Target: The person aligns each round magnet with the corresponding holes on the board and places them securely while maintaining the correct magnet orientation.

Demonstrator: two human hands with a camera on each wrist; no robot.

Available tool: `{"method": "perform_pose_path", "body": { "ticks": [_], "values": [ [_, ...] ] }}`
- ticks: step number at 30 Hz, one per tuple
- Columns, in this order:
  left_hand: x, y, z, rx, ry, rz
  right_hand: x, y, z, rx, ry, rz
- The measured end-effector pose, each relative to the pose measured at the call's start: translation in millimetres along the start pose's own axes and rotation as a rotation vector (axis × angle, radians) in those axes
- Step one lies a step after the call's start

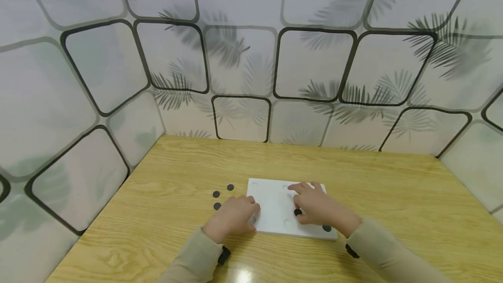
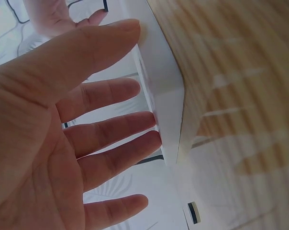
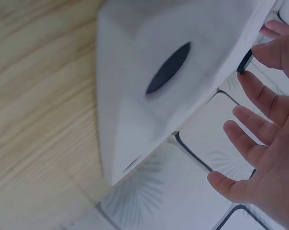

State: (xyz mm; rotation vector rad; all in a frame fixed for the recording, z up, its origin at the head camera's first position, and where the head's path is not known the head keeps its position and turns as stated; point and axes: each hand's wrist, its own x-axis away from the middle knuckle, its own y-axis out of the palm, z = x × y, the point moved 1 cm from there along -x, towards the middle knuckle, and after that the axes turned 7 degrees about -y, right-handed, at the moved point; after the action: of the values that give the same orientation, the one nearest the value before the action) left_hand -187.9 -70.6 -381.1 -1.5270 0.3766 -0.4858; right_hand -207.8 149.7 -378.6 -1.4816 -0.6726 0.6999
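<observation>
A white rectangular board with shallow round recesses lies flat on the table. Between thumb and index finger, my right hand pinches a small black disc over the board's right half, its other fingers spread apart. One black disc sits in the recess at the near right corner, also visible as a dark oval disc in the right wrist view. My left hand is at the board's left end, its fairly straight fingers and thumb right at the edge. The left wrist view shows nothing in its palm.
Several black discs lie on the wooden table left of the board, among them a far disc, a left disc and a near disc. A leaf-patterned wall covering borders the table at the back and sides.
</observation>
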Motion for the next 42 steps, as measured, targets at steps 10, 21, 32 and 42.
{"method": "perform_pose_path", "body": {
  "ticks": [10, 21, 32, 42],
  "values": [
    [0.3, -0.7, 1.4, -0.022, -0.001, 0.002, -8.0, 0, -16, -0.022, -0.029, -0.046],
    [0.0, -1.1, 0.9, -0.008, -0.005, -0.017, -10.1, 3, -24, -0.029, -0.031, -0.090],
    [-1.2, -0.6, 0.3, -0.008, -0.008, -0.020, -8.3, 4, -25, -0.035, -0.034, -0.095],
    [-2.0, -0.8, -0.8, -0.013, -0.006, -0.026, -9.2, 3, -25, -0.018, -0.030, -0.099]
  ]
}}
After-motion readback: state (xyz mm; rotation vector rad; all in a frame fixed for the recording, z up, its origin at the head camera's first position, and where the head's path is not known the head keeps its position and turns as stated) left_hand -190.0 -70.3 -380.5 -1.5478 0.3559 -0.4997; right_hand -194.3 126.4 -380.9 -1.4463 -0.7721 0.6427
